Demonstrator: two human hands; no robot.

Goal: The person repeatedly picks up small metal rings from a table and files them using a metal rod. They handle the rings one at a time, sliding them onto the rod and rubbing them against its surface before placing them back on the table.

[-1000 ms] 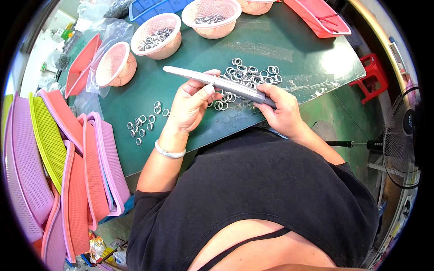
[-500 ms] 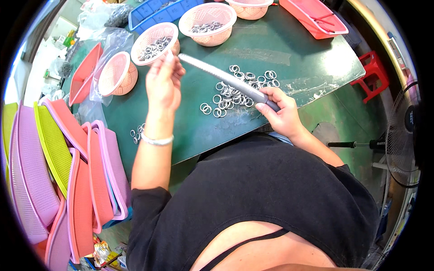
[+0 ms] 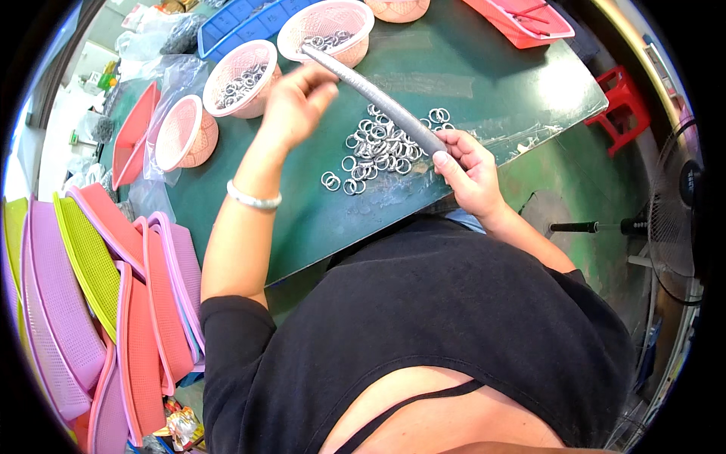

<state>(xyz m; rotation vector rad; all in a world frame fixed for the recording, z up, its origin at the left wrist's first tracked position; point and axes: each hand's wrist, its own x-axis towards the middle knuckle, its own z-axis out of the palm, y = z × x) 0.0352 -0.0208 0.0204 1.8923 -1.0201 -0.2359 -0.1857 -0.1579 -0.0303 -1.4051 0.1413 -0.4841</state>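
Note:
My right hand (image 3: 470,172) is closed around the thick end of a grey tapered ring mandrel (image 3: 378,98). The mandrel slants up and left, its thin tip in front of the middle pink basket. Beside its upper part is my left hand (image 3: 299,106), somewhat blurred, with thumb and fingers apart and no ring visible in it. Below the mandrel lies a loose pile of silver metal rings (image 3: 382,147) on the green tabletop (image 3: 302,227). More rings sit in a round pink basket (image 3: 253,98) behind my left hand and in a second pink basket (image 3: 355,53) farther back.
A third pink basket (image 3: 178,136) tilts at the left, near a red tray (image 3: 134,144) and clear plastic bags. A blue bin (image 3: 242,30) stands at the back. Stacked coloured baskets (image 3: 68,303) fill the left side. At the right are a red tray (image 3: 522,23), a red stool (image 3: 624,106) and a fan (image 3: 673,204).
My left hand has moved right along the mandrel from its tip, and its fingers have spread from a pinch. The mandrel now points up more steeply. The view has shifted slightly.

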